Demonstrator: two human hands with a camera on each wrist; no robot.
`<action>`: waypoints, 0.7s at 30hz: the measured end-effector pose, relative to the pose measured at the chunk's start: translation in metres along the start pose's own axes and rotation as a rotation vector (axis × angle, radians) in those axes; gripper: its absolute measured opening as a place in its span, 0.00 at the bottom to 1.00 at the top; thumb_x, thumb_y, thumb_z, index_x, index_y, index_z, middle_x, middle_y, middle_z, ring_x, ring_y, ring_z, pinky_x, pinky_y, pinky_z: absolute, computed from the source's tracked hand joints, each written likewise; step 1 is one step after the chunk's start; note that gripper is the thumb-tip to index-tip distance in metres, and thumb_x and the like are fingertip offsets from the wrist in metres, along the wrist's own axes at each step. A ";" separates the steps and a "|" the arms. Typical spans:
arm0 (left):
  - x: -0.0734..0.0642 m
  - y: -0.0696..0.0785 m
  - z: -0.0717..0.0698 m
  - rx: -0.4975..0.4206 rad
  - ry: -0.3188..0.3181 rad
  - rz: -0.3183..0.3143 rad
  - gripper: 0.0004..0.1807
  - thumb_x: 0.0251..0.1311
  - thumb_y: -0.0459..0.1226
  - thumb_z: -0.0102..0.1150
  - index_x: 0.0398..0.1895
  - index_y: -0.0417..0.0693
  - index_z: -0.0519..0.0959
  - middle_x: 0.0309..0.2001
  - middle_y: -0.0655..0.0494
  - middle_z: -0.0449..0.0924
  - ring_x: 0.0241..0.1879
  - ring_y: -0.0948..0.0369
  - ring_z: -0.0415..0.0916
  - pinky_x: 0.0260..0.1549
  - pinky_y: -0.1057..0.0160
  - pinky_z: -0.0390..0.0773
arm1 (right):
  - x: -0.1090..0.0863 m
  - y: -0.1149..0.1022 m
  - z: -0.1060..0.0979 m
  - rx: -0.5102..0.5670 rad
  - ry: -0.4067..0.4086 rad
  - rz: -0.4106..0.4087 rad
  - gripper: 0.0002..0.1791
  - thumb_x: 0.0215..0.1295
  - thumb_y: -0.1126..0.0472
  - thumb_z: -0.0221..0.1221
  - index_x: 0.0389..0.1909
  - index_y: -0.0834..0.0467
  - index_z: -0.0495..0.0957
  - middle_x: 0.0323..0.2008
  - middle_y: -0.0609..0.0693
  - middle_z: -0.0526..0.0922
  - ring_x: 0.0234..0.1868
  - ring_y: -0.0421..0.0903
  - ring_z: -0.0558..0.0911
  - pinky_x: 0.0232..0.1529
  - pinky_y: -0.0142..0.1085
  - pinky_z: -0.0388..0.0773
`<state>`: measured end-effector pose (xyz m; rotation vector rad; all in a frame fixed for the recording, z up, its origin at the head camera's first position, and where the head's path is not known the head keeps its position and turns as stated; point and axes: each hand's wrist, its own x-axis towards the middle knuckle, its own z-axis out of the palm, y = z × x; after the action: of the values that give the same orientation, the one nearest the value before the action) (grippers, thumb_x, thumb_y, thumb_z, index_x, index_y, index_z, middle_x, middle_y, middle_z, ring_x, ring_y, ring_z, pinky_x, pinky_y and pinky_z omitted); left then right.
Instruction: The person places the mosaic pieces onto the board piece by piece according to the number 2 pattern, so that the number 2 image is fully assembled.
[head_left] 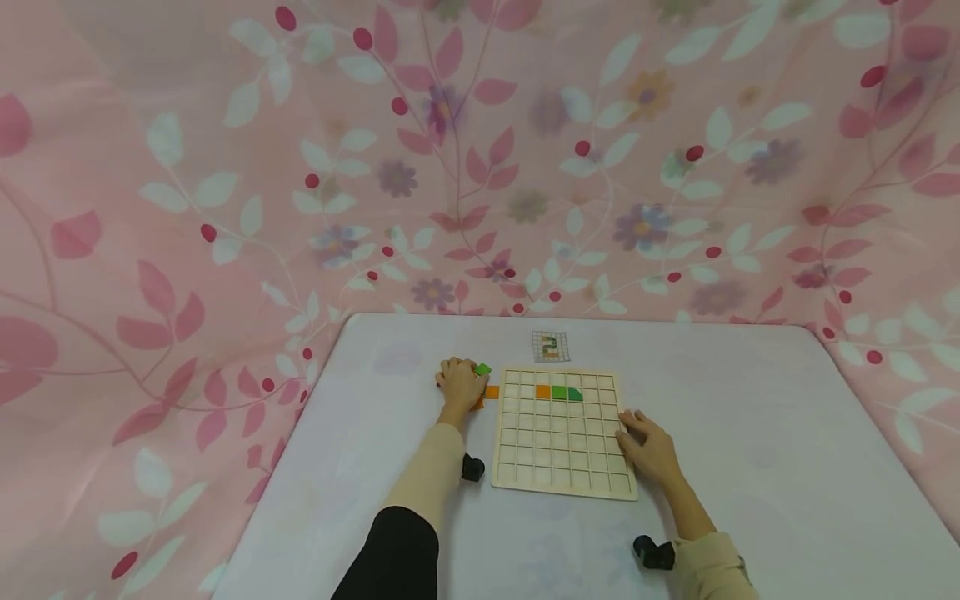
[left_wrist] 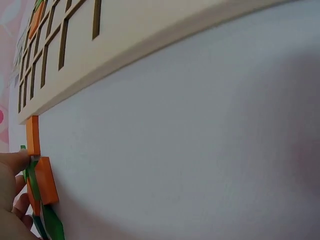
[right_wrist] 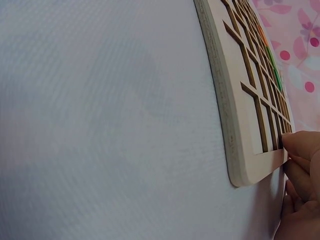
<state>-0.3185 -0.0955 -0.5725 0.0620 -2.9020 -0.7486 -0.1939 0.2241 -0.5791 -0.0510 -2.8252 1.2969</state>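
My left hand (head_left: 461, 383) is over a small heap of coloured pieces left of the wooden grid board (head_left: 555, 492). A green piece (head_left: 482, 369) shows beyond that hand, and an orange square (head_left: 492, 392) lies against the board's left edge. In the left wrist view the thumb touches the heap, where an orange block (left_wrist: 47, 181) and a dark green piece (left_wrist: 53, 222) show; whether anything is pinched is hidden. My right hand (head_left: 651, 450) holds the board's right edge, thumb on its rim and fingers at its side. An orange square (head_left: 543, 392), a green square (head_left: 558, 392) and a dark green rounded piece (head_left: 575, 394) fill adjoining cells.
Behind the board lies a small gridded card (head_left: 551, 346) with a figure like a 2. All this is on a white-covered table (head_left: 750, 417). A pink floral cloth (head_left: 480, 167) hangs at the back. Black wrist cameras (head_left: 473, 468) sit near both wrists.
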 end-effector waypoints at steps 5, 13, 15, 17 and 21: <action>0.000 0.006 0.002 -0.029 0.009 -0.025 0.13 0.52 0.40 0.63 0.36 0.38 0.80 0.44 0.42 0.74 0.50 0.46 0.62 0.47 0.45 0.58 | 0.001 0.002 0.000 -0.004 -0.003 -0.005 0.24 0.63 0.63 0.55 0.58 0.70 0.70 0.61 0.68 0.66 0.66 0.66 0.60 0.63 0.57 0.56; -0.005 0.003 0.002 -0.178 0.032 0.053 0.16 0.44 0.40 0.69 0.33 0.38 0.81 0.36 0.46 0.78 0.44 0.49 0.67 0.47 0.45 0.58 | -0.001 -0.002 0.001 0.014 0.010 -0.012 0.24 0.62 0.64 0.57 0.57 0.71 0.71 0.60 0.68 0.68 0.65 0.67 0.61 0.63 0.57 0.56; -0.008 0.005 0.002 -0.256 0.060 0.093 0.14 0.44 0.39 0.69 0.32 0.38 0.82 0.34 0.47 0.81 0.42 0.49 0.70 0.46 0.46 0.60 | -0.001 -0.003 0.001 0.016 0.010 -0.015 0.24 0.61 0.64 0.57 0.57 0.71 0.71 0.60 0.68 0.68 0.65 0.67 0.61 0.63 0.57 0.56; -0.013 0.010 0.001 -0.350 0.068 0.133 0.13 0.42 0.36 0.69 0.31 0.37 0.82 0.32 0.47 0.82 0.40 0.50 0.72 0.44 0.49 0.64 | -0.001 -0.003 0.001 0.017 0.002 -0.015 0.24 0.62 0.64 0.57 0.57 0.71 0.71 0.60 0.68 0.67 0.65 0.67 0.61 0.63 0.57 0.56; -0.028 0.025 0.003 -0.503 0.035 0.249 0.11 0.41 0.31 0.69 0.29 0.34 0.82 0.30 0.44 0.80 0.36 0.50 0.73 0.38 0.56 0.72 | 0.000 0.000 -0.002 0.014 -0.010 -0.015 0.24 0.63 0.64 0.56 0.58 0.71 0.70 0.61 0.69 0.65 0.65 0.67 0.60 0.63 0.58 0.55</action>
<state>-0.2916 -0.0701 -0.5671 -0.3280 -2.5312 -1.3721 -0.1939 0.2256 -0.5780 -0.0224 -2.8189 1.3169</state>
